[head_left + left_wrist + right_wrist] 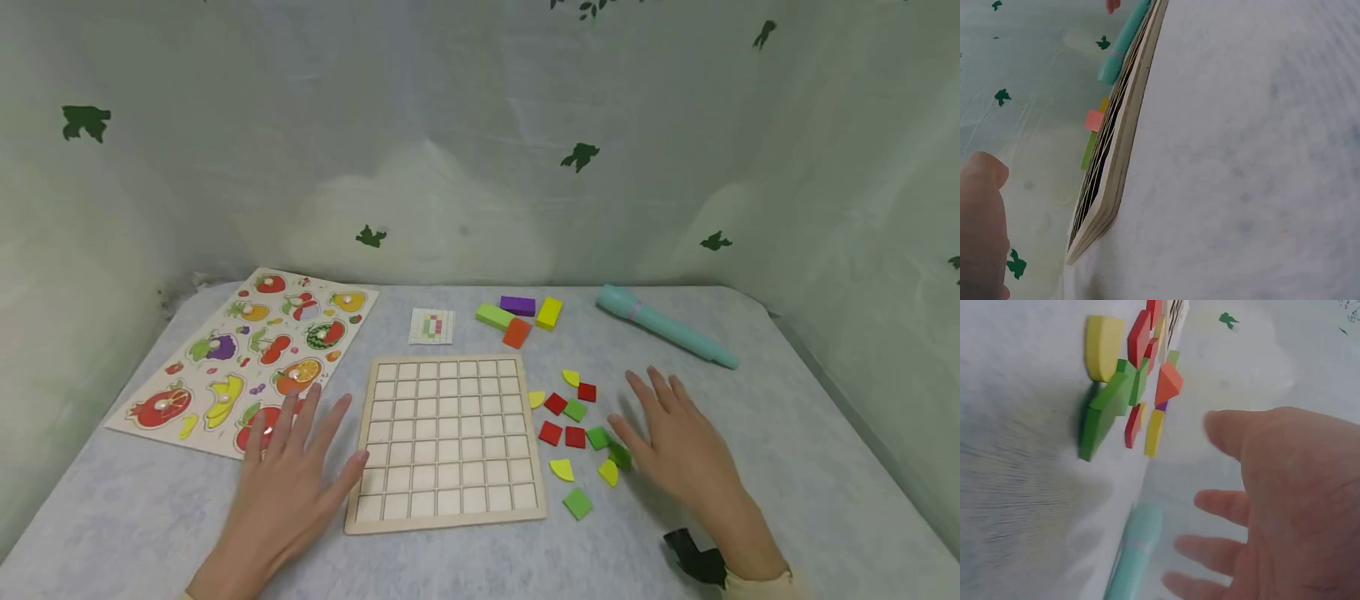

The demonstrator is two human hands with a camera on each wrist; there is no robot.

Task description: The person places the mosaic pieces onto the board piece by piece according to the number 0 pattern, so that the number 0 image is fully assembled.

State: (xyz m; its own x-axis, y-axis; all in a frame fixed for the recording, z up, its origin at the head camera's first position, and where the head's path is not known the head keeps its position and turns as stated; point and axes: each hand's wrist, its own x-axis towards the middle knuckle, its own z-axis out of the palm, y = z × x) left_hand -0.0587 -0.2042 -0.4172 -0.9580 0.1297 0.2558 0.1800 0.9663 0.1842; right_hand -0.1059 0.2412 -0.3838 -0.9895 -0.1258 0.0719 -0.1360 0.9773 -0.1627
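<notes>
My left hand (285,479) hovers with spread fingers between the fruit puzzle board (247,333) and a wooden grid board (447,526), its thumb near the grid's left edge. Bare squares fill the grid. On the right, my right hand (682,450) is spread out and holds nothing. Beside it lie loose tiles: red squares (551,432), green squares (577,503) and yellow quarter-rounds (561,470). In the right wrist view a green tile (1102,415) is nearest to that hand, apart from its fingers.
Behind the grid lie a small pattern card (432,326) and several coloured blocks, among them a purple block (517,306) and an orange block (517,333). A turquoise pen-shaped object (667,327) lies at the back right. White cloth walls (465,167) enclose the table.
</notes>
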